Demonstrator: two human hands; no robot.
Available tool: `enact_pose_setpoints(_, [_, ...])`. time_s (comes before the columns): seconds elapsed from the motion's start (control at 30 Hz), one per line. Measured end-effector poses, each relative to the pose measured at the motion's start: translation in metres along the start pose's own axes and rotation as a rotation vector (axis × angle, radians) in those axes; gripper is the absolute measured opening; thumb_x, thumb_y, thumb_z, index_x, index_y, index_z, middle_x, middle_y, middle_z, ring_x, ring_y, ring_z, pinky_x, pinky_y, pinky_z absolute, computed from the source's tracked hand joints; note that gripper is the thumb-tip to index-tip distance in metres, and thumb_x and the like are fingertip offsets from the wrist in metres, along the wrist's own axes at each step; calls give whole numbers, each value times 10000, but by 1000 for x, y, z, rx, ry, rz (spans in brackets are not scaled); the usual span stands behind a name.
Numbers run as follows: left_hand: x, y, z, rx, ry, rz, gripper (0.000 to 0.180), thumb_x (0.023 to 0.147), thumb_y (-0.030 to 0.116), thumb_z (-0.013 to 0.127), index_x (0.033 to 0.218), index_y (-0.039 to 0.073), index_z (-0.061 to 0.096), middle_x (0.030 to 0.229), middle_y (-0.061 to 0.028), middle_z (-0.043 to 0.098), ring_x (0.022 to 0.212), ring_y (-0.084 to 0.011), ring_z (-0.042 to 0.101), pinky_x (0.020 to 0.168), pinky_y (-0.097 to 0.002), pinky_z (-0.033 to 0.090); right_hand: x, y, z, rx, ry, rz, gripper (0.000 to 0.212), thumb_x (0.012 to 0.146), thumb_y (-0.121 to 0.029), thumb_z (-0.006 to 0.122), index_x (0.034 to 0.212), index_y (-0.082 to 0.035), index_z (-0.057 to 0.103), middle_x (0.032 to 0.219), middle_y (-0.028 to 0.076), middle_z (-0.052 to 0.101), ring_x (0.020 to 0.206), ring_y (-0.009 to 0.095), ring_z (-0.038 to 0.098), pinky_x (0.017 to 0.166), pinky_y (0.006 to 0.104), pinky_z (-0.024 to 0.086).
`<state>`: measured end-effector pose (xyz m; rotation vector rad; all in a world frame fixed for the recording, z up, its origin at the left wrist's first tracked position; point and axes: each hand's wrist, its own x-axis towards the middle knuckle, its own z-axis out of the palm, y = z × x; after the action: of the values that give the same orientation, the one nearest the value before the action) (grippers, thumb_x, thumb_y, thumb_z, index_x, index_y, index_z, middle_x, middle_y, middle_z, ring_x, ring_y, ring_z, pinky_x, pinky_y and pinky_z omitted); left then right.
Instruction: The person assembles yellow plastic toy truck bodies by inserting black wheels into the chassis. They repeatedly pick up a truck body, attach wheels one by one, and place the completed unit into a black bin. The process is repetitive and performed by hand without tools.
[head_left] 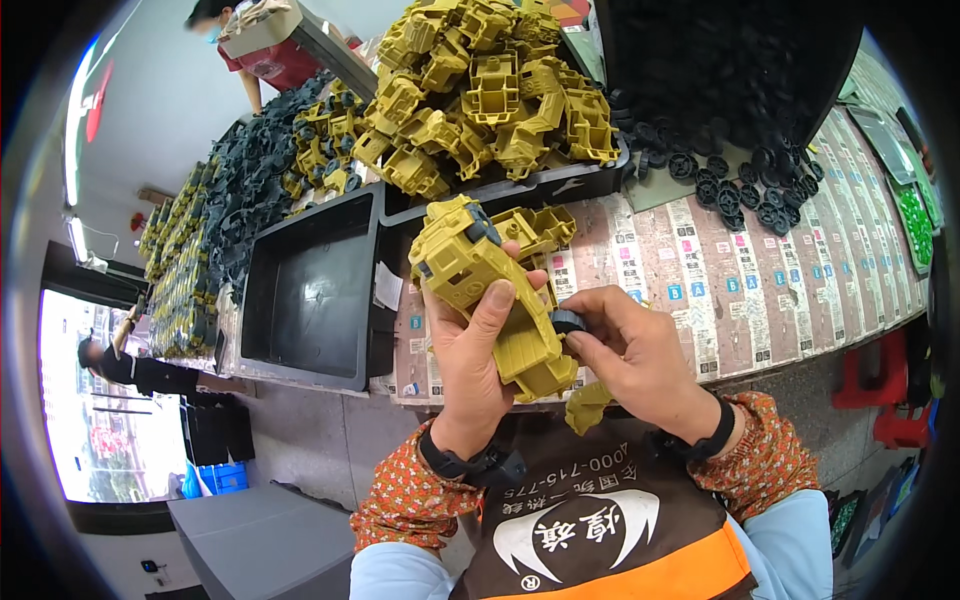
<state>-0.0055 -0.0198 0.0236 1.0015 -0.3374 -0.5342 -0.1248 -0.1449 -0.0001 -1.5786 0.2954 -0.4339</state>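
Observation:
My left hand [462,385] is wrapped round a mustard-yellow plastic toy truck body [460,262], held tilted above the table's near edge. A dark wheel [476,226] sits at the truck's cab end. Pinched between the thumb and fingers of my right hand [640,350] is a black toy wheel [568,321], pressed against the side of the truck near its open rear bed. My fingers hide how the wheel meets the body. Behind the held truck, another yellow truck body [540,229] lies on the table. A small yellow piece [588,406] shows below my right hand.
A heap of yellow truck bodies [490,88] fills a black tray at the back. Loose black wheels [735,190] lie right of it. At left stands a black bin [315,285], with rows of yellow and dark parts beyond. Red stools [872,385] stand at right. Two other people are farther off.

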Motion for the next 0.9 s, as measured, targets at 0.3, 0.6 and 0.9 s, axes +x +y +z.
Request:
enact_pose_setpoints(0.3, [-5,-3,-4,8,33,86,573,974,41,706,1441,117,384,1307,-139,635,1066,-245,704,890,-387,597,-13,-9,6,-89,-15,-96,337,901,59,617,1238,44,603,1042,203,709,919,290,748,776,348,592])
enact_pose_setpoints(0.6, [-13,-4,0,46,16,140,706,958,-44,680,1502,158,279,1317,-157,600,1076,-242,679,906,-398,587,-22,-4,11,-215,-22,-265,449,781,124,547,1221,60,610,1027,228,680,898,398,709,774,399,567])
enact_pose_setpoints(0.9, [-10,16,-5,90,1,113,549,976,-8,668,1433,111,390,1327,-149,606,1072,-257,683,899,-428,618,-11,-21,3,-192,-195,-163,426,813,93,565,1232,49,628,1074,217,695,921,336,734,792,363,574])
